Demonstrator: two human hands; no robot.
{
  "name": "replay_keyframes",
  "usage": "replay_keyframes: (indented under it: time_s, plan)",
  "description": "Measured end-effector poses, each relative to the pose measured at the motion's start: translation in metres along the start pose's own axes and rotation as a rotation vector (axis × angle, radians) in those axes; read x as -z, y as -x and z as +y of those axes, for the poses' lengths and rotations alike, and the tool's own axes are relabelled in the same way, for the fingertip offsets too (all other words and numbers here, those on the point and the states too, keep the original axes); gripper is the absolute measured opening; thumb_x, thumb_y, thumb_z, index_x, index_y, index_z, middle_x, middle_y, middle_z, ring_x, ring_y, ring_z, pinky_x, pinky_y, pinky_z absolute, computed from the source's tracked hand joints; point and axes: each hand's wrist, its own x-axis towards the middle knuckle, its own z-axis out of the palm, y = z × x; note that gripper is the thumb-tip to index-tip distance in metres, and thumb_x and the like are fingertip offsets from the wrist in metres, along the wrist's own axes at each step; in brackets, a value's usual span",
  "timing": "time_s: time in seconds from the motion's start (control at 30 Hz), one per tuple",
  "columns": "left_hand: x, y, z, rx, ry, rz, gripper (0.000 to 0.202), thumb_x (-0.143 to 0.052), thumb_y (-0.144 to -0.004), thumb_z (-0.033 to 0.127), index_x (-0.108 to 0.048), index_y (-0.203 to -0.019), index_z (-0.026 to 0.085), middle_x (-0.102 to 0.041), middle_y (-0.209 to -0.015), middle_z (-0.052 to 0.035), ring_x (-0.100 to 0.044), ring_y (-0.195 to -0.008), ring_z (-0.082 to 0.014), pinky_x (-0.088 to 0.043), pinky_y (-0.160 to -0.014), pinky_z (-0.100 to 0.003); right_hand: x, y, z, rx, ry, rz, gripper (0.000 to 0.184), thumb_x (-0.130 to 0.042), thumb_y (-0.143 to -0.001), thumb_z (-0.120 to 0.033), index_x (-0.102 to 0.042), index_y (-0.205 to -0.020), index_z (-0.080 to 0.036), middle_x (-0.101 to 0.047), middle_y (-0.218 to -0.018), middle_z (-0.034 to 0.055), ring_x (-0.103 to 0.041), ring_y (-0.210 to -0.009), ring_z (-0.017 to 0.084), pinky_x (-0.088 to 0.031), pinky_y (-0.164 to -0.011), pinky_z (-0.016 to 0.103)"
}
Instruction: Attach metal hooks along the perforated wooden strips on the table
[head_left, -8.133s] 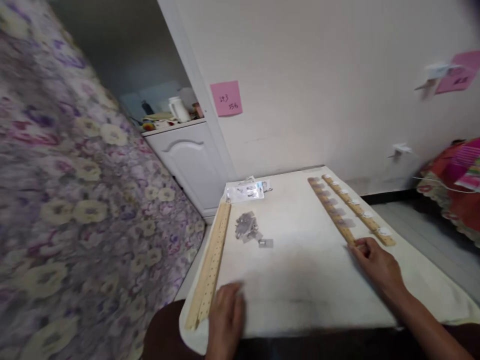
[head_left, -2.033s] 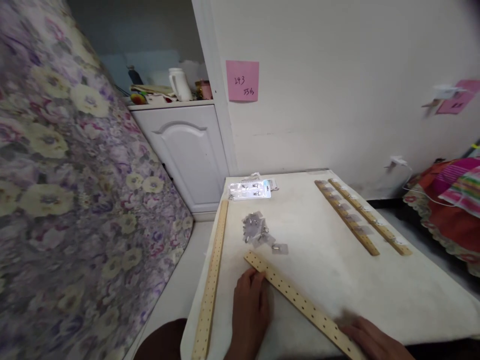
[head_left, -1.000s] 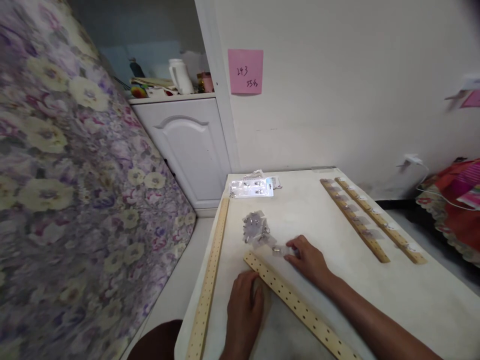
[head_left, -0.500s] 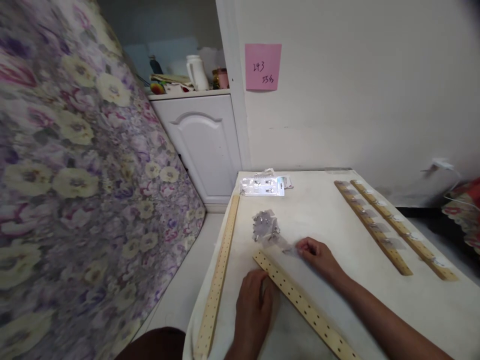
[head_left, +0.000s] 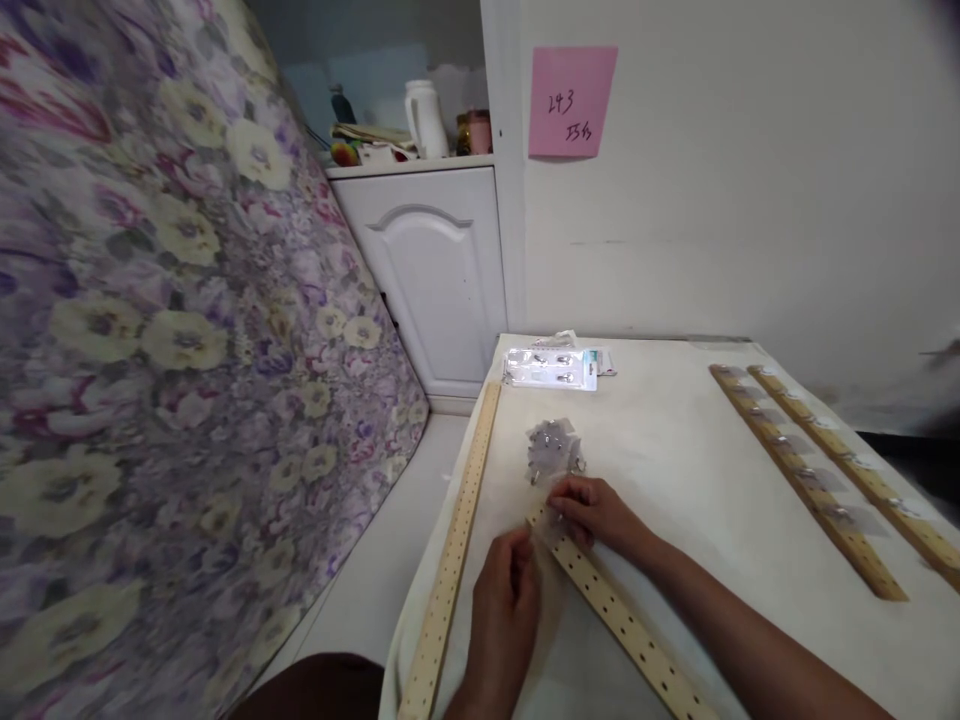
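Note:
A perforated wooden strip [head_left: 609,608] lies slantwise on the table in front of me. My left hand [head_left: 504,605] is curled at its far end, thumb and fingers closed against the left edge. Over that same end, my right hand [head_left: 600,512] pinches a small metal hook on a clear film; the fingers mostly cover it. Just beyond lies a pile of similar hooks on clear film squares [head_left: 553,447]. Left of my hands a second perforated strip [head_left: 459,540] runs along the table's left side.
Two wooden strips [head_left: 814,490] carrying a row of hooks on film lie at the right of the white-covered table [head_left: 660,420]. Clear hook packages [head_left: 551,368] lie at the back edge. A floral curtain [head_left: 187,400] hangs left; a white cabinet [head_left: 442,270] stands behind.
My right hand has moved left with the hook, from beside the pile to the strip's far end. My left hand stays by the strip. The view has shifted slightly.

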Motion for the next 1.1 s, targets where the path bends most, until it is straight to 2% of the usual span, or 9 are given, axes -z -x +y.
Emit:
replay_keyframes:
  time_s: [0.13, 0.3, 0.4, 0.6, 0.83, 1.1]
  plan:
    - [-0.002, 0.003, -0.002, -0.088, -0.073, -0.031, 0.025, -0.044, -0.088, 0.024, -0.056, -0.109, 0.020, -0.063, -0.100, -0.0071, -0.060, -0.090, -0.0191, -0.050, -0.079, -0.032, 0.002, -0.001, 0.010, -0.024, -0.007, 0.043, 0.020, -0.057, -0.078, -0.039, -0.058, -0.082, -0.019, -0.048, -0.042, -0.0098, -0.041, -0.032, 0.007, -0.033, -0.035, 0.019]
    - [-0.007, 0.009, -0.016, -0.224, -0.235, -0.048, 0.038, -0.042, -0.089, 0.020, -0.047, -0.127, 0.020, -0.054, -0.120, -0.0127, -0.051, -0.112, -0.0242, -0.046, -0.094, -0.042, -0.001, -0.003, 0.007, -0.059, -0.021, 0.080, 0.017, -0.058, -0.077, -0.037, -0.055, -0.082, -0.022, -0.049, -0.045, -0.0103, -0.043, -0.032, 0.007, -0.034, -0.035, 0.020]
    - [-0.010, 0.011, -0.022, -0.272, -0.299, -0.081, 0.046, -0.043, -0.087, 0.018, -0.042, -0.133, 0.020, -0.054, -0.121, -0.0133, -0.051, -0.112, -0.0256, -0.047, -0.094, -0.044, -0.004, -0.001, 0.006, -0.069, -0.001, 0.089, 0.016, -0.057, -0.078, -0.036, -0.054, -0.081, -0.021, -0.049, -0.047, -0.0099, -0.043, -0.032, 0.007, -0.034, -0.034, 0.019]
    - [-0.012, 0.011, -0.025, -0.267, -0.391, -0.125, 0.052, -0.042, -0.084, 0.013, -0.041, -0.136, 0.019, -0.056, -0.119, -0.0139, -0.052, -0.108, -0.0278, -0.048, -0.091, -0.048, -0.006, 0.003, 0.003, -0.037, 0.095, 0.132, 0.011, -0.058, -0.076, -0.029, -0.056, -0.082, -0.021, -0.057, -0.061, -0.0048, -0.046, -0.039, 0.007, -0.036, -0.037, 0.020]
    - [-0.015, 0.013, -0.030, -0.289, -0.401, -0.126, 0.055, -0.040, -0.083, 0.012, -0.039, -0.138, 0.022, -0.055, -0.121, -0.0133, -0.052, -0.109, -0.0292, -0.049, -0.088, -0.050, -0.008, 0.003, 0.002, -0.062, 0.073, 0.167, 0.012, -0.057, -0.074, -0.030, -0.055, -0.082, -0.022, -0.052, -0.059, -0.0060, -0.042, -0.039, 0.007, -0.034, -0.036, 0.019]
    - [-0.016, 0.012, -0.027, -0.288, -0.403, -0.102, 0.053, -0.042, -0.082, 0.011, -0.043, -0.134, 0.020, -0.057, -0.118, -0.0137, -0.053, -0.105, -0.0284, -0.049, -0.088, -0.049, -0.007, 0.004, 0.005, 0.034, 0.248, 0.193, 0.018, -0.064, -0.072, -0.026, -0.059, -0.088, -0.020, -0.053, -0.063, -0.0045, -0.049, -0.054, 0.010, -0.039, -0.050, 0.022]
